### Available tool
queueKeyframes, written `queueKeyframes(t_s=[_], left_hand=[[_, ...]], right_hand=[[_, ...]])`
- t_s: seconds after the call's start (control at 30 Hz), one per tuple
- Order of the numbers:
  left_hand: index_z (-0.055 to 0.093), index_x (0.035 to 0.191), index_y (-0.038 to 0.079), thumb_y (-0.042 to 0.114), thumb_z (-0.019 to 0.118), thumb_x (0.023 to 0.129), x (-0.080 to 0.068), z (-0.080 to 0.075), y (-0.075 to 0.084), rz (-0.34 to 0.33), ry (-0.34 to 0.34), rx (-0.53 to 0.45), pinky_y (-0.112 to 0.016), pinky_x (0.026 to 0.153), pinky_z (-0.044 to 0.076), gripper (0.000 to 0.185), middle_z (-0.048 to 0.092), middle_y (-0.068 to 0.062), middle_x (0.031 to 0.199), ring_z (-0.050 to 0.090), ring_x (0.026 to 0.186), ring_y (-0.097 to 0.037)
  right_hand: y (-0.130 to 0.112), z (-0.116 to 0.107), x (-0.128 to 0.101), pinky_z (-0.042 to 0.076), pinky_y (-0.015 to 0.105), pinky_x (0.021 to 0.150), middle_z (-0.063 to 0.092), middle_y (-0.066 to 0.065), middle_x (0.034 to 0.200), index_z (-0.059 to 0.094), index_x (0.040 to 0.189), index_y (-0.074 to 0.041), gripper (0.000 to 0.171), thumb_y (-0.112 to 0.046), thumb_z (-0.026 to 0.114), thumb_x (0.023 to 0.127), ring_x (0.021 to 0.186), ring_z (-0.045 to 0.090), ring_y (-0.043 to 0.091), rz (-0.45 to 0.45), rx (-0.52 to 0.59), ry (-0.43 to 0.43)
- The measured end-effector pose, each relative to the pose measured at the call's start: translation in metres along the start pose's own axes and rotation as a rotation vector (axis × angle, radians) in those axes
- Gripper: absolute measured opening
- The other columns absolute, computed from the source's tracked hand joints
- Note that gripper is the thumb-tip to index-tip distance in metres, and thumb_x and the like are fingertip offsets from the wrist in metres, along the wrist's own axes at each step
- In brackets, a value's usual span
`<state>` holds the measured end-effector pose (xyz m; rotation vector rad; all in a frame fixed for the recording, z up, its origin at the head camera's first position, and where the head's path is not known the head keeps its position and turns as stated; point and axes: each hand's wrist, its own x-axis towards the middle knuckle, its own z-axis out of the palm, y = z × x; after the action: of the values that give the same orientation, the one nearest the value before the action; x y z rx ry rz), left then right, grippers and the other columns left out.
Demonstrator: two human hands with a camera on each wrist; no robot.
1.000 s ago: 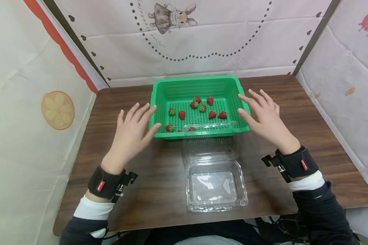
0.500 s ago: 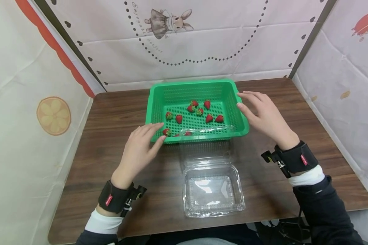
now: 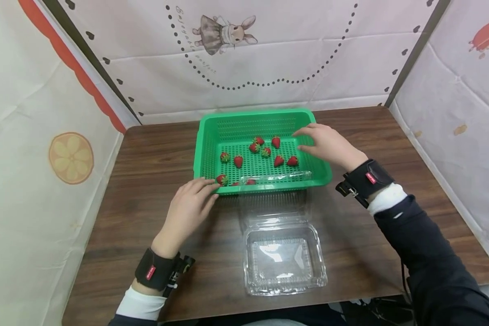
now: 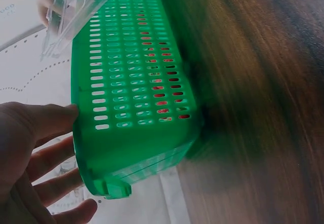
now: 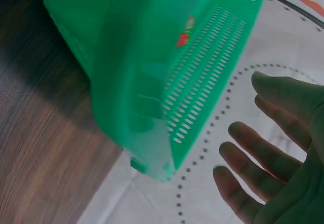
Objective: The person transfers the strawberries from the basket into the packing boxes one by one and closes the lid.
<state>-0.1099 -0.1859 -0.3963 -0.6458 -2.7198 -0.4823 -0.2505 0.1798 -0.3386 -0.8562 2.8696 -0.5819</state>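
A green plastic basket [image 3: 255, 115] with slotted walls holds several strawberries [image 3: 275, 142] spread over its floor. My left hand [image 3: 190, 209] holds the rim at its near left corner. In the left wrist view the thumb [image 4: 58, 116] lies at the rim's outer side, with fingers reaching behind it. My right hand [image 3: 330, 146] reaches in over the basket's right side, fingers spread apart with nothing between them. In the right wrist view these fingers [image 5: 268, 155] show beside the basket's end wall [image 5: 129, 102]. Nearer the person sits a clear clamshell box [image 3: 283, 258], its lid [image 3: 275, 208] leaning on the basket's front rim.
Brown wood-grain table [image 3: 138, 181] lies under everything. White printed cloth walls [image 3: 277, 54] enclose the back and both sides. Dark cables [image 3: 385, 305] hang below the front edge. A camera band [image 3: 156, 270] is strapped round each wrist.
The left hand has come down and inward onto the basket's near left corner. My right hand has moved left, from beside the right rim to over the inside. Strawberries and box stay put.
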Motion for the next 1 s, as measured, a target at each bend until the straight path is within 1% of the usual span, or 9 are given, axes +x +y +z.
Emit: queueKeyframes(t_s=[0.1, 0.33, 0.43, 0.47, 0.63, 0.7, 0.77, 0.87, 1.0], left_hand=[[0.072, 0.12, 0.007, 0.015, 0.072, 0.095, -0.002, 0.002, 0.0, 0.001, 0.0, -0.001, -0.054, 0.098, 0.049, 0.026, 0.068, -0.011, 0.12, 0.059, 0.119, -0.033], [0.071, 0.122, 0.009, 0.011, 0.072, 0.094, -0.004, 0.005, 0.0, -0.001, 0.01, -0.008, -0.053, 0.093, 0.051, 0.028, 0.069, -0.011, 0.118, 0.06, 0.118, -0.032], [0.071, 0.122, 0.01, 0.011, 0.071, 0.095, -0.005, 0.005, 0.0, -0.009, 0.003, -0.004, -0.053, 0.092, 0.052, 0.027, 0.069, -0.009, 0.118, 0.059, 0.118, -0.031], [0.071, 0.122, 0.01, 0.011, 0.071, 0.095, -0.006, 0.005, 0.0, -0.011, -0.001, -0.006, -0.052, 0.092, 0.052, 0.027, 0.069, -0.009, 0.118, 0.059, 0.118, -0.031], [0.071, 0.123, 0.01, 0.011, 0.07, 0.096, -0.007, 0.008, 0.0, -0.02, -0.003, -0.014, -0.051, 0.095, 0.051, 0.027, 0.069, -0.008, 0.119, 0.059, 0.119, -0.03], [0.071, 0.124, 0.01, 0.011, 0.07, 0.096, -0.007, 0.009, 0.001, -0.021, 0.003, -0.012, -0.051, 0.096, 0.051, 0.028, 0.069, -0.009, 0.12, 0.059, 0.119, -0.03], [0.071, 0.124, 0.011, 0.011, 0.07, 0.096, -0.008, 0.008, 0.001, -0.024, 0.01, -0.012, -0.051, 0.096, 0.051, 0.028, 0.069, -0.009, 0.12, 0.059, 0.119, -0.03], [0.071, 0.124, 0.011, 0.012, 0.069, 0.097, -0.007, 0.007, 0.001, -0.035, 0.013, -0.013, -0.05, 0.095, 0.051, 0.027, 0.069, -0.008, 0.12, 0.059, 0.119, -0.029], [0.07, 0.125, 0.012, 0.013, 0.068, 0.098, -0.007, 0.006, -0.002, -0.043, 0.02, -0.017, -0.05, 0.094, 0.051, 0.027, 0.069, -0.008, 0.12, 0.058, 0.119, -0.028]], right_hand=[[0.006, 0.008, 0.012, 0.049, 0.051, 0.095, 0.059, 0.018, 0.133, 0.062, 0.136, -0.007, 0.042, -0.015, 0.07, 0.096, 0.121, 0.056, 0.037, 0.009, 0.009, -0.068], [0.013, 0.029, 0.031, 0.044, 0.054, 0.104, 0.06, 0.022, 0.135, 0.063, 0.134, -0.003, 0.042, -0.01, 0.072, 0.093, 0.127, 0.053, 0.04, -0.006, -0.006, -0.24], [0.014, 0.04, 0.035, 0.046, 0.053, 0.102, 0.061, 0.022, 0.132, 0.064, 0.132, -0.002, 0.041, -0.008, 0.073, 0.092, 0.126, 0.054, 0.04, -0.019, -0.043, -0.294], [0.015, 0.044, 0.036, 0.048, 0.052, 0.099, 0.062, 0.022, 0.131, 0.065, 0.131, -0.002, 0.041, -0.007, 0.073, 0.091, 0.124, 0.055, 0.04, -0.028, -0.057, -0.304], [0.016, 0.059, 0.041, 0.052, 0.045, 0.085, 0.065, 0.021, 0.121, 0.066, 0.128, -0.003, 0.039, -0.002, 0.07, 0.089, 0.102, 0.062, 0.033, -0.063, -0.118, -0.321], [0.014, 0.061, 0.041, 0.05, 0.043, 0.078, 0.066, 0.02, 0.115, 0.067, 0.125, -0.003, 0.038, 0.001, 0.068, 0.088, 0.092, 0.06, 0.03, -0.057, -0.133, -0.317], [0.012, 0.062, 0.041, 0.049, 0.042, 0.074, 0.065, 0.019, 0.11, 0.068, 0.122, -0.002, 0.036, 0.004, 0.067, 0.087, 0.087, 0.058, 0.029, -0.046, -0.159, -0.308], [0.012, 0.065, 0.042, 0.047, 0.041, 0.07, 0.061, 0.018, 0.103, 0.068, 0.118, -0.002, 0.033, 0.01, 0.064, 0.087, 0.084, 0.056, 0.03, -0.048, -0.19, -0.275], [0.014, 0.068, 0.046, 0.047, 0.042, 0.07, 0.059, 0.017, 0.098, 0.067, 0.112, -0.002, 0.031, 0.015, 0.059, 0.088, 0.084, 0.055, 0.031, -0.06, -0.214, -0.236]])
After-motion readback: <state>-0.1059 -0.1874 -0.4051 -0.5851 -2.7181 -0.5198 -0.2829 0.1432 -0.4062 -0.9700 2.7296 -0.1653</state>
